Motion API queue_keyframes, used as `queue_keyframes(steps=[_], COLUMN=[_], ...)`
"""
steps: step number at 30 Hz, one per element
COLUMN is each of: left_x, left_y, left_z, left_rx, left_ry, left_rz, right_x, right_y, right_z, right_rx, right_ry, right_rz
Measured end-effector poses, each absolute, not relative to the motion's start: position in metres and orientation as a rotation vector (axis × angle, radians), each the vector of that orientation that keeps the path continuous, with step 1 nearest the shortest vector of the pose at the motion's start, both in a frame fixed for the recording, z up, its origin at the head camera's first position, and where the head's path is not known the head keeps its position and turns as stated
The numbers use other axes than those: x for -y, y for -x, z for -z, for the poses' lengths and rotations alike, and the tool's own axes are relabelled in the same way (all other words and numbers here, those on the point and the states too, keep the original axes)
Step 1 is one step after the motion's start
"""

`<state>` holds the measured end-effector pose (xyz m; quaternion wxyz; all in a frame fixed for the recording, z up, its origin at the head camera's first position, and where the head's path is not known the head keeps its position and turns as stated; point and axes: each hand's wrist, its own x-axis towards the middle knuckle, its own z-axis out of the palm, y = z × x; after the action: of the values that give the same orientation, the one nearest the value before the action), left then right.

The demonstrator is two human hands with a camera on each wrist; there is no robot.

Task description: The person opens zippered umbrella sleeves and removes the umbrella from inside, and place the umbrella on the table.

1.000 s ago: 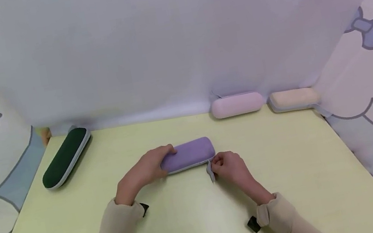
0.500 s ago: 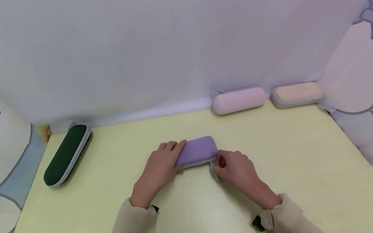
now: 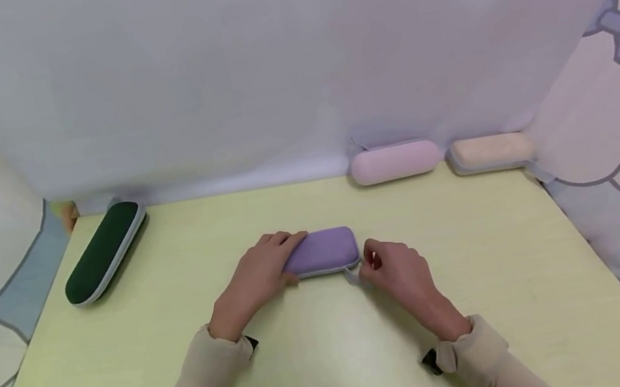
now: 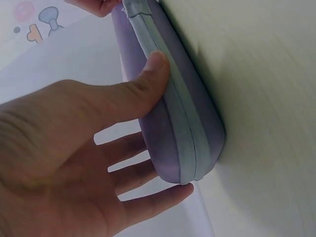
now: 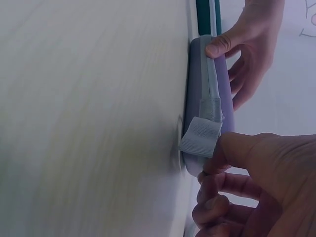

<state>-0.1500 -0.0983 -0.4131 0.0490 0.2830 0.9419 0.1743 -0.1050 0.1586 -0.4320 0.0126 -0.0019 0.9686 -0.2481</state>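
A purple zip case (image 3: 323, 251) with a grey zip band lies near the middle of the table. My left hand (image 3: 256, 275) grips its left end, thumb on the zip band (image 4: 182, 118) and fingers over the top and far side. At the right front corner a grey fabric tab (image 5: 201, 137) hangs from the case. There my right hand (image 3: 402, 274) has thumb and forefinger pinched together, seemingly on a small zipper pull (image 5: 205, 173); the fingertips mostly hide it. The case appears zipped along the visible front.
A dark green case (image 3: 105, 252) lies slanted at the table's left edge. Along the back stand a pink case (image 3: 394, 162) and a cream case (image 3: 492, 152), the latter at the right corner. Cloth walls (image 3: 203, 81) enclose the back and sides of the table (image 3: 317, 372).
My left hand has moved further over the purple case, which straightened slightly. The right hand has shifted a little rightward, and the grey tab now slants toward it instead of hanging down.
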Motion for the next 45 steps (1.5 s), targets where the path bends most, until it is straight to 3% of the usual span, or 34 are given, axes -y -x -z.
queue_keyframes(steps=[13,33,45], left_x=[0.099,0.098,0.098], left_y=[0.143,0.147,0.145], left_z=[0.415,0.414,0.41], left_rx=[-2.887,-2.861,-2.832], left_ry=[-0.873,-0.86,-0.84], left_rz=[-0.566,-0.579,-0.546], right_x=[-0.162,-0.176,-0.178], right_y=[0.106,0.117,0.118], right_z=[0.435,0.43,0.428], right_rx=[-2.974,-2.907,-2.981], right_ry=[0.007,0.341,0.358], right_rz=[0.874,0.787,0.83])
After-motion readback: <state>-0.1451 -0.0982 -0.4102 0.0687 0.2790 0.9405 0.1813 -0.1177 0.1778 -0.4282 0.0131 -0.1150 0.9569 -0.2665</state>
